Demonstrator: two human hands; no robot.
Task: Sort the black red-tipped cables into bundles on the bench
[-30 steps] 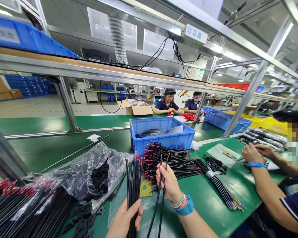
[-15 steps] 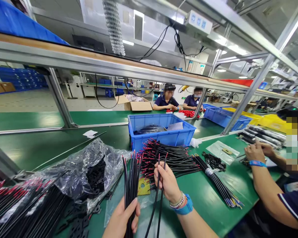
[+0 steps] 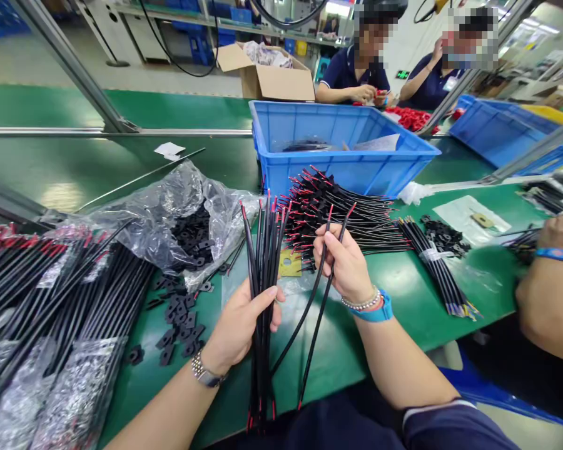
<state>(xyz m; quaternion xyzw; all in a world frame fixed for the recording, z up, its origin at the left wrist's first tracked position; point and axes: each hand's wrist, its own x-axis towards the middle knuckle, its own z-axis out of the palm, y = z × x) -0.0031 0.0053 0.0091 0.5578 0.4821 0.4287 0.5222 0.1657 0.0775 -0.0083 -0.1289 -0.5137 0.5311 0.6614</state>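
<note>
1. Wire bundle (image 3: 264,275), head view: thin black sleeved leads with red tips at both ends, standing upright above the green bench (image 3: 394,325), clasped at mid-length by the left hand (image 3: 241,322).
2. Two loose wires (image 3: 319,294), black with red tips, are pinched in the right hand (image 3: 346,265), just right of the bundle.
3. A pile of like wires (image 3: 351,212) lies behind, before the blue bin (image 3: 338,169).
</note>
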